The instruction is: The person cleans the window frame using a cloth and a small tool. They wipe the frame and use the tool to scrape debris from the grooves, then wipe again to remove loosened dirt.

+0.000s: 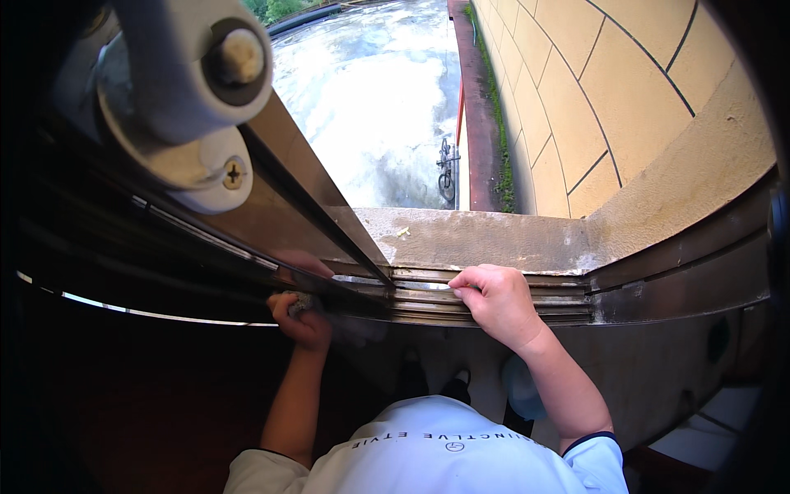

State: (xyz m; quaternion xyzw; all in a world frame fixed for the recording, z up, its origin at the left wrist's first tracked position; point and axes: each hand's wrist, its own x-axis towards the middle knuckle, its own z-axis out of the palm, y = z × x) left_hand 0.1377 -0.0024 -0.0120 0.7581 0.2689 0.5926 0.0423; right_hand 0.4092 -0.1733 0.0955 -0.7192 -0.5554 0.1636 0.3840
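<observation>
My right hand [501,301] is over the lower track of a sliding window [432,307], thumb and forefinger pinched together at the grooves. A pale strip [423,286] runs along one groove up to these fingertips. Whether the fingers grip something thin is hard to see. My left hand [303,324] is curled around a crumpled grey wad [301,302], possibly a cloth or scouring pad, beside the dark frame of the window sash [333,290]. The sash stands on the left part of the track.
A white window handle [185,86] with a screw looms close at upper left. Past the track lies a stained stone sill [481,238], with a tiled wall [574,92] on the right. A bicycle [446,170] stands far below. Near my feet is a translucent bluish container [523,388].
</observation>
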